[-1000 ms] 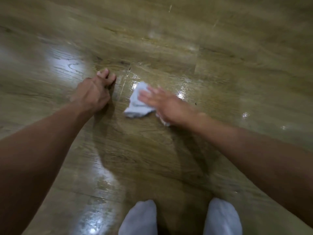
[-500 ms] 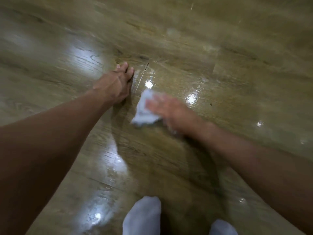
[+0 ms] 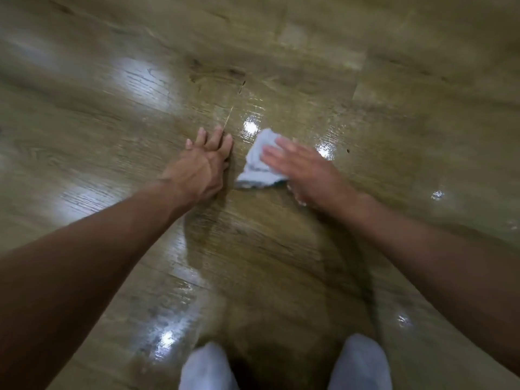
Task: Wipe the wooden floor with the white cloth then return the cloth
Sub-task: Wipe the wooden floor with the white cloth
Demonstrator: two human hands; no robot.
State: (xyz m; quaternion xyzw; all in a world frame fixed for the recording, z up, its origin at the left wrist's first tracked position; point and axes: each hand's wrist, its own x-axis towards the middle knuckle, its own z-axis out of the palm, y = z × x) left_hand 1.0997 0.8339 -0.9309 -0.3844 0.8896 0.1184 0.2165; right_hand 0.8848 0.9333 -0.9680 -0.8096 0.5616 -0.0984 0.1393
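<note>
Partly under right fingers (image 3: 277, 155) — white cloth (image 3: 254, 168)

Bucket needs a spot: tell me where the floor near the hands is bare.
Bare wooden floor lies beyond both hands and right of the right hand. Also bare: the stretch from the white cloth back to the socked feet. Crowded: the narrow gap between left hand and cloth.

One left hand (image 3: 201, 170), one right hand (image 3: 305, 171), one white cloth (image 3: 254, 168), two socks (image 3: 208, 368).
</note>
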